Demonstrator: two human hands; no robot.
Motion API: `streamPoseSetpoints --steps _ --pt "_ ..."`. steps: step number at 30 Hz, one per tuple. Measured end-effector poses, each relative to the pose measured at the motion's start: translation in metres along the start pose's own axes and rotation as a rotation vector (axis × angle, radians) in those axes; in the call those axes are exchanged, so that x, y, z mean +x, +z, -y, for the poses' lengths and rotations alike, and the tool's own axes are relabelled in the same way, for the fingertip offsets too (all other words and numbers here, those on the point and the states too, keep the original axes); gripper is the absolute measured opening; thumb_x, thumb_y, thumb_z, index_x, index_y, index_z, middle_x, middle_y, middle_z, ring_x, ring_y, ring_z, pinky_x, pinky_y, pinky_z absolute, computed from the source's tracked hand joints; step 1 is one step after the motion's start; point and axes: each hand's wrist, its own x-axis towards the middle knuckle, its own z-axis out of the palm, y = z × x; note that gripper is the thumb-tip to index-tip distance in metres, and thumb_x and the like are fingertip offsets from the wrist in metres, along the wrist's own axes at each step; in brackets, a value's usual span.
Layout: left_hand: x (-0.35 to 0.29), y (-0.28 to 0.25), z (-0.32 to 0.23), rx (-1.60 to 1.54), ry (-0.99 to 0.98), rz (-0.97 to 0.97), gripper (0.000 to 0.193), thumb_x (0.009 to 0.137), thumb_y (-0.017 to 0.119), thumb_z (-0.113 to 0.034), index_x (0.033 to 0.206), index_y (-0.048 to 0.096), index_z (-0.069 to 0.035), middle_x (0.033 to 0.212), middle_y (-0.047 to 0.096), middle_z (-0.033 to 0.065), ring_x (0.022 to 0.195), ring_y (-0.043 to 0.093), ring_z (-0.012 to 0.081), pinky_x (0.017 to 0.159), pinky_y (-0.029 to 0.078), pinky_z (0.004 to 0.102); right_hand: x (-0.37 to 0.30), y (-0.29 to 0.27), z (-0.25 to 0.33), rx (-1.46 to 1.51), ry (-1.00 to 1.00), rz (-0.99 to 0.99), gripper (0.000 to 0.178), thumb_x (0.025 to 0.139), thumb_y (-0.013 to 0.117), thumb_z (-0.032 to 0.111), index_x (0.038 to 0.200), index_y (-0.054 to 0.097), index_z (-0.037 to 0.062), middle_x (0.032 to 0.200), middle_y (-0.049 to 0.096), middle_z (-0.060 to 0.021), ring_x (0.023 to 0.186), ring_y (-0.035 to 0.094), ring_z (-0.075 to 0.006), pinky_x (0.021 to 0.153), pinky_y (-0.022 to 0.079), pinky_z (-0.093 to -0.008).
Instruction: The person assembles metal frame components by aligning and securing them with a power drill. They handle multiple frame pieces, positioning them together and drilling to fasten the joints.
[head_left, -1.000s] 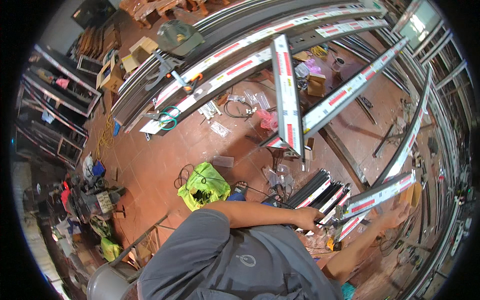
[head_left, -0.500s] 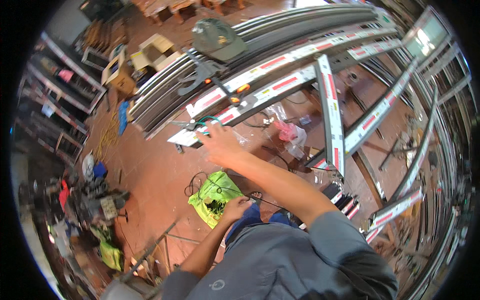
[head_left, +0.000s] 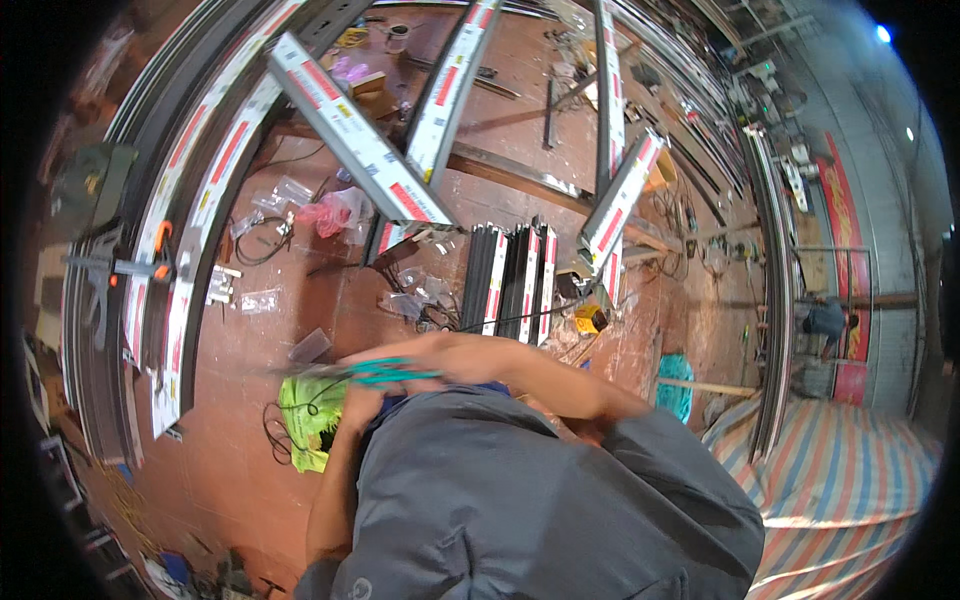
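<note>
My right hand point(head_left: 440, 358), smeared by motion, is closed round teal-handled pliers point(head_left: 395, 371) in front of my body. The grey jaw end points left and is too blurred to make out. Just below, my left hand point(head_left: 360, 408) is closed by my waist, with a thin black cable point(head_left: 283, 425) running to it and looping at its left. A yellow-green plastic bag point(head_left: 300, 400) lies on the floor beside that hand. The cable shows again beyond my right arm, running rightward.
Long film-covered metal profiles point(head_left: 215, 200) lie at the left, with a clamp point(head_left: 125, 268) and a dark cap point(head_left: 95, 185) on them. A slanted profile point(head_left: 355, 135) crosses ahead. Short dark profiles point(head_left: 510, 280) stand in front. A striped tarp point(head_left: 840, 480) covers something at the right.
My right hand has picked up the pliers from the end of the profile and brought them back near my left hand. My view has swung to the right.
</note>
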Motion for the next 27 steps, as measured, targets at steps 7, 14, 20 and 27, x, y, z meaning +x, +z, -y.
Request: streamPoseSetpoints --steps 7,14,20,27 --pt "0.128 0.099 -0.139 0.087 0.060 0.314 0.035 0.100 0.072 -0.030 0.118 0.076 0.000 0.100 0.079 0.0110 0.093 0.073 0.0175 0.084 0.056 0.0332 -0.251 0.045 -0.076 0.437 -0.351 -1.076 0.071 0.096 0.070 0.055 0.148 0.048 0.0107 0.095 0.064 -0.0092 0.065 0.051 -0.0115 0.056 0.038 -0.0232" --pt "0.164 0.245 -0.178 -0.071 0.214 0.413 0.036 0.101 0.072 -0.024 0.125 0.072 0.002 0.109 0.076 0.0097 0.100 0.070 0.0158 0.092 0.054 0.0312 -0.289 0.089 -0.147 0.672 -0.573 -1.351 0.063 0.087 0.086 0.043 0.126 0.053 0.0044 0.080 0.058 -0.0056 0.055 0.049 -0.0135 0.050 0.040 -0.0261" --pt "0.164 0.270 -0.191 -0.156 -0.093 0.385 0.023 0.104 0.067 -0.014 0.115 0.074 0.005 0.100 0.075 0.0034 0.093 0.067 0.0092 0.085 0.052 0.0250 -0.294 0.073 -0.203 0.476 0.036 -1.429 0.069 0.094 0.077 0.055 0.132 0.056 0.0014 0.088 0.060 -0.0042 0.076 0.058 -0.0158 0.067 0.047 -0.0304" --pt "0.159 0.268 -0.210 -0.302 -0.167 0.260 0.018 0.101 0.072 -0.010 0.110 0.075 0.005 0.091 0.074 0.0058 0.076 0.065 0.0093 0.070 0.053 0.0246 -0.276 0.034 -0.210 0.291 0.325 -1.280 0.068 0.095 0.074 0.059 0.130 0.066 0.0011 0.097 0.071 -0.0105 0.092 0.064 -0.0194 0.084 0.052 -0.0353"
